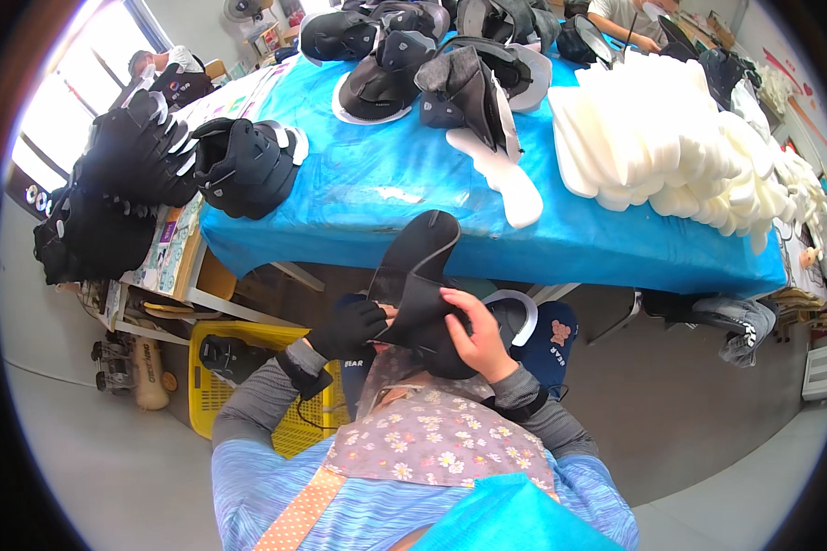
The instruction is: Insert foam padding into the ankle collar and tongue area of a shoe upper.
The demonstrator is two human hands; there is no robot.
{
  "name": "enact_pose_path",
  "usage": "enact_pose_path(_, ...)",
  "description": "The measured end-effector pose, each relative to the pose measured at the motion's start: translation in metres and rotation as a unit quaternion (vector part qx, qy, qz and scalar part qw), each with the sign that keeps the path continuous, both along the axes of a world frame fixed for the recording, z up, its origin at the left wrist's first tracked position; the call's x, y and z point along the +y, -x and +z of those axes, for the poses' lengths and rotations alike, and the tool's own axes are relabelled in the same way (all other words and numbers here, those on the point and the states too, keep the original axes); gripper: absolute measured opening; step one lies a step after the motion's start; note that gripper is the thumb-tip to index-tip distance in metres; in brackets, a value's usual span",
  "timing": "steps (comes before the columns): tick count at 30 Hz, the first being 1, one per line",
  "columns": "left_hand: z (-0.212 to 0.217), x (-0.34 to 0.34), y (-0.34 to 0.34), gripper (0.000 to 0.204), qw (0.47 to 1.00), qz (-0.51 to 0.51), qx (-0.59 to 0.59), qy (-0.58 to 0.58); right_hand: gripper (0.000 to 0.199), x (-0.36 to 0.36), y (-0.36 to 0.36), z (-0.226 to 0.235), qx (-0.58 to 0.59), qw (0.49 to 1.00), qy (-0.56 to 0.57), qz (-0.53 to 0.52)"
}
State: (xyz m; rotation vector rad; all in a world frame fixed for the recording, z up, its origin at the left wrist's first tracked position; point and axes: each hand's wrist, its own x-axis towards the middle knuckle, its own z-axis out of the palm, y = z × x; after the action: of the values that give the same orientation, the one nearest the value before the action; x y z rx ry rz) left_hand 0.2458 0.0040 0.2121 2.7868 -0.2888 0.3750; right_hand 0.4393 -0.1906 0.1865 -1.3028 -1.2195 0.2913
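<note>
Over my lap I hold a black curved padded piece (418,303) that looks like a neck brace, its upper flap standing up and bent. My left hand (347,329), in a black fingerless glove, grips its left side, and the fingertips go partly out of sight behind it. Bare, my right hand (480,338) presses its fingers against the right side of the piece. A curved white edge (522,317) shows just beyond the right hand, above my knee. On the table ahead lies a single white foam pad (507,184), beside several black braces (469,87).
A blue-covered table (358,202) spans the front. White foam pads (652,138) are piled at right; stacked black braces (248,165) stand at left. A yellow basket (209,395) with a black piece is by my left. Two other people (170,73) work farther off.
</note>
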Motion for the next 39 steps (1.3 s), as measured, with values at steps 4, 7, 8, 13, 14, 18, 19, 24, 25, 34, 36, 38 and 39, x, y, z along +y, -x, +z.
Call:
enact_pose_path(4, -0.017, 0.022, -0.001, 0.032, 0.993, -0.007, 0.116, 0.015, 0.051, 0.006, -0.008, -0.017, -0.013, 0.991, 0.111, -0.066)
enact_pose_path(7, -0.028, 0.033, -0.004, 0.038, 0.977, -0.002, 0.215, 0.009, 0.056, 0.001, -0.032, -0.038, 0.098, 0.962, 0.25, 0.052)
enact_pose_path(8, -0.028, 0.035, -0.006, 0.045, 0.977, -0.02, 0.211, -0.012, 0.055, -0.002, -0.033, -0.038, 0.085, 0.965, 0.242, 0.047)
enact_pose_path(13, -0.03, 0.025, -0.008, 0.037, 0.984, 0.003, 0.13, -0.12, 0.049, -0.008, -0.026, -0.03, -0.013, 0.992, 0.127, -0.008)
enact_pose_path(14, -0.029, 0.024, -0.009, 0.032, 0.983, -0.01, 0.113, -0.147, 0.044, -0.008, -0.028, -0.025, -0.045, 0.995, 0.092, 0.018)
enact_pose_path(18, -0.014, 0.011, -0.013, 0.025, 0.984, -0.057, 0.092, -0.143, 0.03, 0.001, -0.03, -0.019, 0.073, 0.988, 0.1, 0.088)
enact_pose_path(19, -0.02, 0.008, -0.009, 0.022, 0.987, -0.056, 0.098, -0.117, 0.03, 0.005, -0.034, -0.021, 0.143, 0.974, 0.136, 0.114)
enact_pose_path(24, -0.037, 0.002, 0.004, 0.023, 0.99, -0.053, 0.092, -0.097, 0.027, 0.022, -0.053, 0.002, -0.165, 0.978, 0.13, 0.022)
enact_pose_path(25, -0.042, 0.002, 0.009, 0.024, 0.994, -0.024, 0.056, -0.085, 0.027, 0.024, -0.054, 0.002, -0.165, 0.978, 0.13, 0.024)
enact_pose_path(34, -0.041, -0.018, 0.009, 0.045, 0.985, 0.118, 0.117, 0.05, 0.012, 0.017, -0.061, -0.044, -0.16, 0.947, 0.227, -0.16)
enact_pose_path(36, -0.044, -0.022, 0.011, 0.046, 0.985, 0.127, 0.104, 0.06, 0.013, 0.013, -0.059, -0.031, -0.247, 0.929, 0.233, -0.145)
enact_pose_path(38, -0.045, -0.024, 0.009, 0.037, 0.99, 0.122, 0.068, 0.033, 0.021, 0.013, -0.057, -0.015, -0.361, 0.903, 0.22, -0.081)
enact_pose_path(39, -0.052, -0.024, 0.008, 0.037, 0.99, 0.123, 0.067, 0.034, 0.026, 0.013, -0.054, -0.007, -0.373, 0.917, 0.138, -0.031)
